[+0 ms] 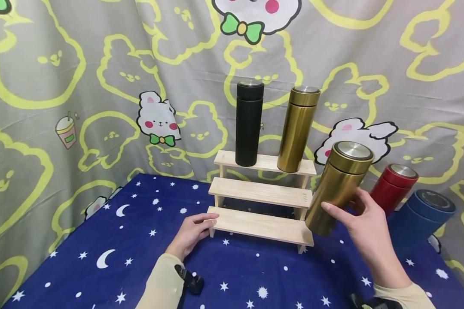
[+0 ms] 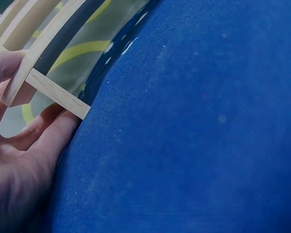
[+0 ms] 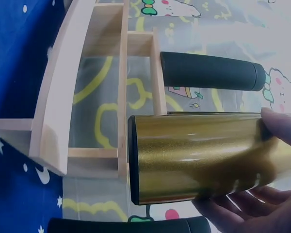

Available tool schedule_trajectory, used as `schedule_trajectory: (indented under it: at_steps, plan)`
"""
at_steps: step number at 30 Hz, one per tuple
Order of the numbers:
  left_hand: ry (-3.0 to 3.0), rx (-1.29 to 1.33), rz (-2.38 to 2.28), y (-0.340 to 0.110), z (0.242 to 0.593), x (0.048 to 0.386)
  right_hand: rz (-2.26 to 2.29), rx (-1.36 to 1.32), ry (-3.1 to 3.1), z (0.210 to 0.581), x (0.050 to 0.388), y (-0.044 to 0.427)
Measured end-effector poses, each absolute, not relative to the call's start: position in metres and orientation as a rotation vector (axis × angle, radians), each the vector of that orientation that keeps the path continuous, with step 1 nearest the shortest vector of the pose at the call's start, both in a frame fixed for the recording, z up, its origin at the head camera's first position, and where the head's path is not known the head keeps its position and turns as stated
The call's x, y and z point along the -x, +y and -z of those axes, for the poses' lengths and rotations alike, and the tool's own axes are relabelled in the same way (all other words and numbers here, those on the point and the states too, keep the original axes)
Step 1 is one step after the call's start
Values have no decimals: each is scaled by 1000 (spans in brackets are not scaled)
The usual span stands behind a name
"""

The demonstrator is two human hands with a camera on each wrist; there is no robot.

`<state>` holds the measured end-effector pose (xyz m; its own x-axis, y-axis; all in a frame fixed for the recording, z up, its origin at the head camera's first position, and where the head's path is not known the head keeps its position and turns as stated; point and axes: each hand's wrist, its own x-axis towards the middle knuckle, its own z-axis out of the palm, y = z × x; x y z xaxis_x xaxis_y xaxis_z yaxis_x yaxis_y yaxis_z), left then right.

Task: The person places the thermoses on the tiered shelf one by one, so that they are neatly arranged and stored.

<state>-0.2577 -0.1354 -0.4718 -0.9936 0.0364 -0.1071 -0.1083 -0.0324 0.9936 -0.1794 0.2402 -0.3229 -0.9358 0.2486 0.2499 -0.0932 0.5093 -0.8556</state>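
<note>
My right hand (image 1: 371,227) grips a wide gold thermos flask (image 1: 340,189) with a steel-topped lid, tilted and in front of the right end of a three-step wooden stand (image 1: 261,225). In the right wrist view, thumb and fingers wrap around the gold flask (image 3: 199,155), its dark base facing the stand. At the stand's left end, my left hand (image 1: 193,231) holds the lowest step; the left wrist view shows the thumb on the board (image 2: 31,68) and fingers beneath. A black thermos (image 1: 249,124) and a slim gold thermos (image 1: 298,128) stand on the top step.
Beyond my right hand stand a red thermos (image 1: 394,189) and a blue thermos (image 1: 421,219), partly hidden by each other and the hand. A dark blue cloth (image 1: 139,240) with stars and moons covers the table. Behind hangs a patterned grey curtain (image 1: 201,86).
</note>
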Motion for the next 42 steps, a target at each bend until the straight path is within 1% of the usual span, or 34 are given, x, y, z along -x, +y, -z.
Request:
schedule_trajectory:
  at_steps: [10, 23, 34, 42]
  plan:
    - [2128, 82, -2173, -135, 472, 258, -1447, 2, -2407, 318, 188, 221]
    - [2147, 80, -2177, -136, 472, 259, -1590, -123, -2366, 322, 199, 197]
    - [2130, 86, -2207, -133, 474, 258, -1677, -230, -2335, 310, 211, 178]
    - [2126, 79, -2216, -134, 474, 258, -1708, -255, -2323, 301, 230, 164]
